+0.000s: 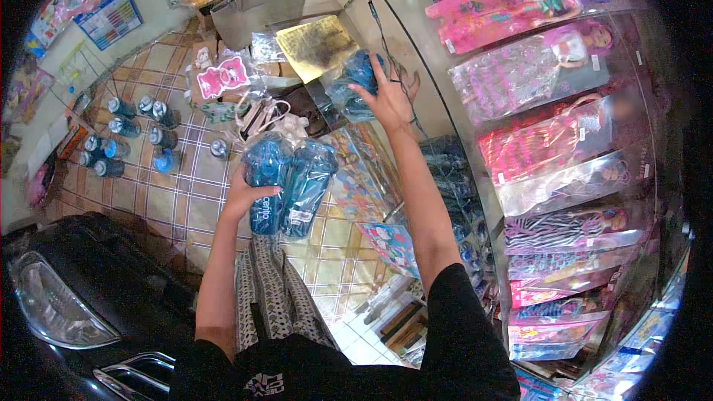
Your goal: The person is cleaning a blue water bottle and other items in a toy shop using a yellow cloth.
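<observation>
My left hand (pixel 248 195) grips a blue plastic tumbler (pixel 267 178) wrapped in clear film, its thumb across the front. A second wrapped blue tumbler (pixel 306 189) leans against it on the right; whether my fingers hold that one too is hidden. Farther up, my right hand (pixel 391 94) reaches with spread fingers to a bundle of blue plastic-wrapped ware (pixel 356 86). Its thumb and index finger touch the bundle; I cannot tell if they grip it. Beside that bundle rests a yellow sheet (pixel 317 47) with dark stains.
Several blue bottles with pale caps (pixel 159 136) stand on the plaid floor covering (pixel 189 206). A motorcycle (pixel 64 301) is close at lower left. Packaged dolls (pixel 529 106) line the right side behind a curved edge. A cable (pixel 374 8) hangs near my right hand.
</observation>
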`<state>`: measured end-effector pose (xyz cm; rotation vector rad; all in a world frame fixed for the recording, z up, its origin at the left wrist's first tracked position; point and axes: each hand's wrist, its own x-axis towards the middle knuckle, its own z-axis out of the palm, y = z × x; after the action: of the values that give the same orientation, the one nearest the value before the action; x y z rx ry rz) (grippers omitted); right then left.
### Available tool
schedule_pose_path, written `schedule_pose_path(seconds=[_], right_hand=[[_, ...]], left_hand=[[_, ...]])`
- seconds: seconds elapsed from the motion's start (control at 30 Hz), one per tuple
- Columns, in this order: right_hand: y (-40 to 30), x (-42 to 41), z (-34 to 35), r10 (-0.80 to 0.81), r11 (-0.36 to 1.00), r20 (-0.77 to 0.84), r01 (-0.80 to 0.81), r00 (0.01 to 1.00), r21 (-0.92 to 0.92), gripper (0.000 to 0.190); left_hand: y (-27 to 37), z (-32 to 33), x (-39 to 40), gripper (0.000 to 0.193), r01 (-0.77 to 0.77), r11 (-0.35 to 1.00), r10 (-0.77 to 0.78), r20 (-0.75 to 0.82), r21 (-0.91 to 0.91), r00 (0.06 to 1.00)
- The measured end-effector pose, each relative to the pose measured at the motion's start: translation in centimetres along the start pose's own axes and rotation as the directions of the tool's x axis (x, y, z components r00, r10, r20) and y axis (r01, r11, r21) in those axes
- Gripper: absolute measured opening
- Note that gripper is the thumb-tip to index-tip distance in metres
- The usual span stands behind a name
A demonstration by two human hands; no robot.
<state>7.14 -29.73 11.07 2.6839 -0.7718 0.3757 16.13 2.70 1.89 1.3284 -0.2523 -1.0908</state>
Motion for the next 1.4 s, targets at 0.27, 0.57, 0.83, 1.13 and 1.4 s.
schedule_pose_path(seconds=[0.27, 0.57, 0.83, 1.13, 1.4], right_hand=[[0.6, 0.3, -0.4, 0.007, 0.999, -0.013, -0.007, 1.0, 0.045, 0.072], [0.9, -0.5, -0.2, 0.054, 0.983, 0.043, -0.061, 0.998, 0.175, 0.068], [0.3, -0.7, -0.1, 0.086, 0.983, 0.088, -0.099, 0.992, 0.157, 0.072], [0.1, -0.6, 0.5, 0.078, 0.987, 0.023, -0.08, 0.997, 0.137, 0.07], [-0.3, -1.1, 0.2, 0.006, 0.999, -0.1, -0.001, 0.995, 0.05, 0.07]], left_hand=[[1.4, 0.5, 1.1, 0.087, -0.058, 0.998, 0.057, 0.06, 0.005, 0.997], [-0.3, 0.7, 1.9, 0.083, -0.128, 0.992, 0.127, 0.043, 0.004, 0.991], [0.2, 0.9, 1.2, 0.081, -0.044, 0.997, 0.042, 0.026, 0.067, 0.999], [0.4, 1.1, 1.3, 0.073, -0.031, 0.994, 0.031, 0.001, 0.106, 1.0], [2.2, 1.8, 1.4, 0.078, -0.055, 0.997, 0.052, 0.056, 0.059, 0.997]])
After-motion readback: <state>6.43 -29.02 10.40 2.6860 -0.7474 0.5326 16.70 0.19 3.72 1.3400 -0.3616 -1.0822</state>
